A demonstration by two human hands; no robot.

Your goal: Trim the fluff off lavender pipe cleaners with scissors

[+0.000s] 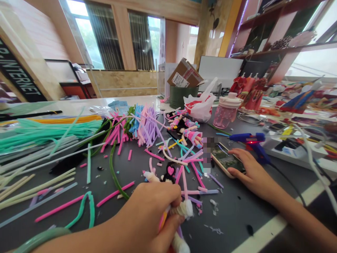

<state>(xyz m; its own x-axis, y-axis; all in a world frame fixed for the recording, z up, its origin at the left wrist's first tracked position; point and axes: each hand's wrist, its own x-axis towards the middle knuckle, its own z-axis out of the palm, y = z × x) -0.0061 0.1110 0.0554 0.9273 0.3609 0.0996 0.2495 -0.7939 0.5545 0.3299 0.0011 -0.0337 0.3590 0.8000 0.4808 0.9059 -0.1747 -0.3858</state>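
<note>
My left hand [155,214] is closed around a small doll [168,172] made of pipe cleaners. The doll has a black head part with a pink heart, and its pale limbs with white ends stick out past my fingers; much of its body is hidden. On the right, my right hand [252,172] grips the near edge of a smartphone [226,160] between thumb and fingers. The phone lies tilted on the dark table, its screen lit. Cut pipe cleaner pieces [195,175] in pink, purple and teal are scattered between the hands.
A blue glue gun [249,138] with a red light lies beyond my right hand, near a power strip [286,149] with cables. Pipe cleaner bundles [58,130] cover the left side. Finished dolls [193,135], a pink bottle [225,112] and a plastic bag [201,105] stand farther back.
</note>
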